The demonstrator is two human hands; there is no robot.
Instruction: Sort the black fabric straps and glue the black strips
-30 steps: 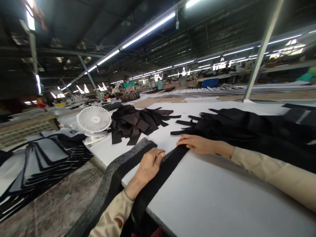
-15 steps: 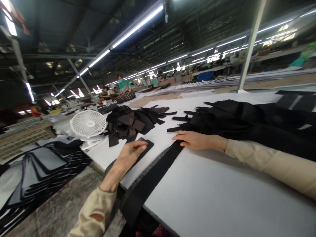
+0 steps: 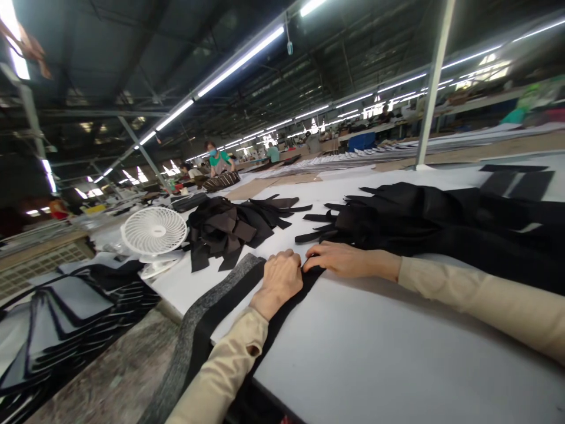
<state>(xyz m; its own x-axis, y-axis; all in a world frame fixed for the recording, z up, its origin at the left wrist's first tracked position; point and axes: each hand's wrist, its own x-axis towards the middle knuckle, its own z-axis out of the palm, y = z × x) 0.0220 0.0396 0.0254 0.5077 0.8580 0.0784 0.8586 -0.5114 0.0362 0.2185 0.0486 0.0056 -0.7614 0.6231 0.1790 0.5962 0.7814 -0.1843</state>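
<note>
Trailing over the white table (image 3: 397,347)'s near edge, the long black fabric strip (image 3: 289,307) seems light and limp, best pinched at its far end, where the left hand (image 3: 279,281) and right hand (image 3: 342,259) curl, grip unclear.

Both hands (image 3: 301,271) on black strip (image 3: 289,306).

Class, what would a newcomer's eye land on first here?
Probably the white fan at the white table's far left corner. Then the dark heap of cloth strips beside it, and the two hands, left and right, meeting over a black strip mid-picture.
</note>
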